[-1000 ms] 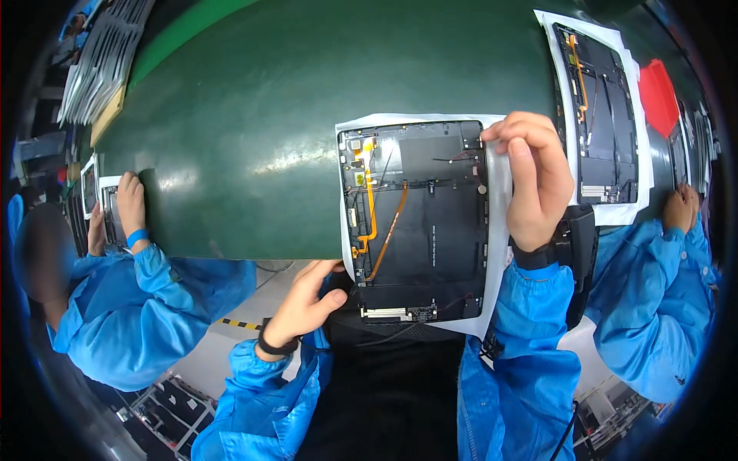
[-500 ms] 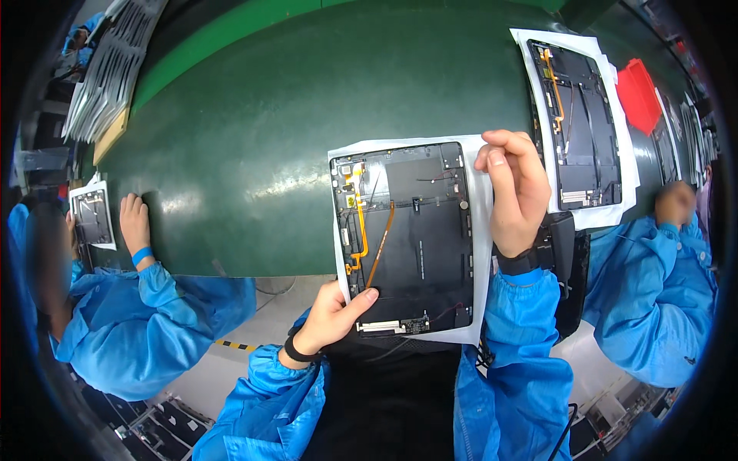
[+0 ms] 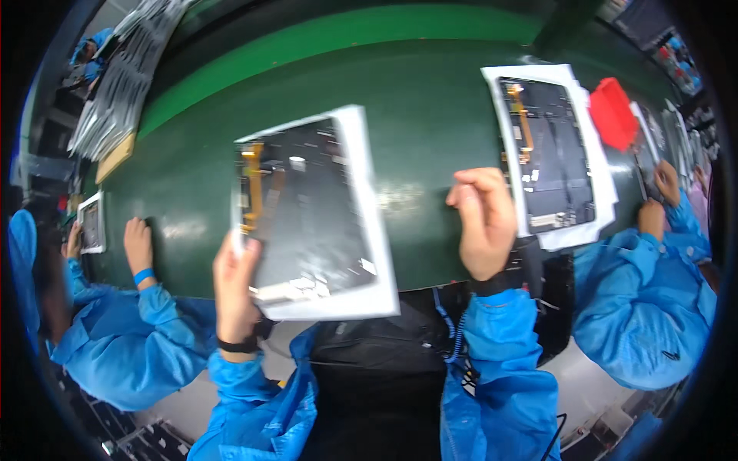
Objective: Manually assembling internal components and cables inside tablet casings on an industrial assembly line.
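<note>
My left hand (image 3: 237,280) grips the lower left edge of a black tablet housing (image 3: 307,215), thumb on top, with a white sheet (image 3: 382,253) under it. An orange flex cable (image 3: 252,188) runs along the housing's left side; the piece is smeared by motion. To its right, my right hand (image 3: 487,223) hangs over the table with fingers curled and thumb against the fingertips. Whether anything small sits in that pinch I cannot make out. Beyond the right hand, a second black tablet housing (image 3: 547,165) with an orange cable lies on a stack of white sheets (image 3: 603,173).
The green table (image 3: 407,154) spreads ahead. A red tray (image 3: 613,114) stands at the far right. Piled white sheets (image 3: 115,100) rise at the far left. Co-workers in blue sleeves sit at left (image 3: 123,338) and right (image 3: 638,300); the left one holds a smaller-looking panel (image 3: 91,224).
My left hand has carried the tablet housing and its sheet leftward, tilting them. My right hand, earlier by the sheet's upper right edge, is now apart from it with fingers more curled.
</note>
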Tool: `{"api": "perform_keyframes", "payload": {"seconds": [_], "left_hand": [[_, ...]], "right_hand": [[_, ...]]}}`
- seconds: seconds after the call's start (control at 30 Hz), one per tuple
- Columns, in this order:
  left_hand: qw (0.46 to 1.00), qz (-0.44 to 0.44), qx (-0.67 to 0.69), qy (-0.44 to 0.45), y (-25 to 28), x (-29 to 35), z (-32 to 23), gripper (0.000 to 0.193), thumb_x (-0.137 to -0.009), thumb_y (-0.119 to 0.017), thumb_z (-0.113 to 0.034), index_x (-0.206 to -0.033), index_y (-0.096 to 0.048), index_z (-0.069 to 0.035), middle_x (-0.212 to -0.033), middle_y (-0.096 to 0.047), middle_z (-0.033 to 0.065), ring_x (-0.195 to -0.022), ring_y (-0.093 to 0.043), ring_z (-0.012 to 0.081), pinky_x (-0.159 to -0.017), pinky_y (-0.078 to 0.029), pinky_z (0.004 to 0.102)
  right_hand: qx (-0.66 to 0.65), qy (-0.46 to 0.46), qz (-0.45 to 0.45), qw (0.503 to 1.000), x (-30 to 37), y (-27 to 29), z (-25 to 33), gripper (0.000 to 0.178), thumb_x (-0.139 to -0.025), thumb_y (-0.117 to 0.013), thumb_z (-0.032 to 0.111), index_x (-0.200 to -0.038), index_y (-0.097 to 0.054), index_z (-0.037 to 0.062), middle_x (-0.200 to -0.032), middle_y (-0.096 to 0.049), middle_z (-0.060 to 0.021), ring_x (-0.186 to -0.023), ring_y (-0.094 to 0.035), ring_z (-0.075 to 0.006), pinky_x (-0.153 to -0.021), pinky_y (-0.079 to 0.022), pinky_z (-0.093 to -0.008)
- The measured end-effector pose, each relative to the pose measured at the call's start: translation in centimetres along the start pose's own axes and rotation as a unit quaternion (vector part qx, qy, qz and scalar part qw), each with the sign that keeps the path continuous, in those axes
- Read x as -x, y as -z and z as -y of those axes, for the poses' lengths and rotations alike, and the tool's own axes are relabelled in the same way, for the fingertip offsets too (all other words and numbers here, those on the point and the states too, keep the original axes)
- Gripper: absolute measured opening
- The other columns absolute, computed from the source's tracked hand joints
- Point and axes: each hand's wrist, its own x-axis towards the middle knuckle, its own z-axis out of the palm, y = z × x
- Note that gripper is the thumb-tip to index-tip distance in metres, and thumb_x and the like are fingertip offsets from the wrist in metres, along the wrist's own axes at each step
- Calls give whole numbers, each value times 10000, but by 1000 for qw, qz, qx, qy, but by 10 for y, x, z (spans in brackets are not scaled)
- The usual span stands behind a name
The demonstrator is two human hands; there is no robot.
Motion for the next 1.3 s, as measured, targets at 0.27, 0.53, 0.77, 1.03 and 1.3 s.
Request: {"api": "perform_keyframes", "payload": {"seconds": [0.27, 0.53, 0.77, 1.03, 1.3], "left_hand": [[996, -52, 0, -79, 85, -35, 11, 558, -1105, -578, -154, -1601, -415, 43, -1540, -548, 163, -1412, -519, 214, -1188, -380, 351], [910, -204, -216, -289, 28, 10, 19, 416, -1070, -573, -97, -1464, -564, 37, -1475, -594, 185, -1413, -535, 279, -1208, -386, 400], [910, 207, -136, -334, -74, 41, 17, 226, -890, -743, -42, -1113, -759, -11, -1205, -734, 160, -1045, -725, 313, -925, -580, 394], [857, 408, -15, -315, -118, 88, 56, 206, -1005, -696, -139, -1169, -707, -15, -1192, -657, 100, -1041, -696, 304, -902, -588, 395], [858, 476, 45, -188, -113, 74, 55, 323, -1038, -685, -121, -1338, -658, -5, -1251, -684, 133, -1096, -710, 255, -941, -578, 368]], "right_hand": [[258, 133, 15, 957, 36, 92, 24, 284, -792, -715, -139, -1026, -748, 18, -996, -671, -128, -903, -685, -311, -800, -565, -388], [450, 30, 77, 889, 42, 152, 5, 484, -737, -793, -16, -1207, -769, 93, -1357, -632, -126, -1261, -549, -401, -1072, -452, -497], [491, 126, 54, 860, 34, 168, 8, 314, -776, -744, -35, -1053, -830, 85, -1377, -680, -127, -1251, -556, -370, -1108, -426, -477], [399, 2, -5, 917, 24, 180, 25, 222, -1003, -548, -70, -1164, -698, -37, -1436, -659, -214, -1007, -714, -251, -895, -564, -329], [229, 121, -126, 958, 42, 187, -2, 236, -1161, -427, 137, -1225, -544, -58, -1437, -608, -296, -1290, -637, -328, -1082, -533, -425]]}}
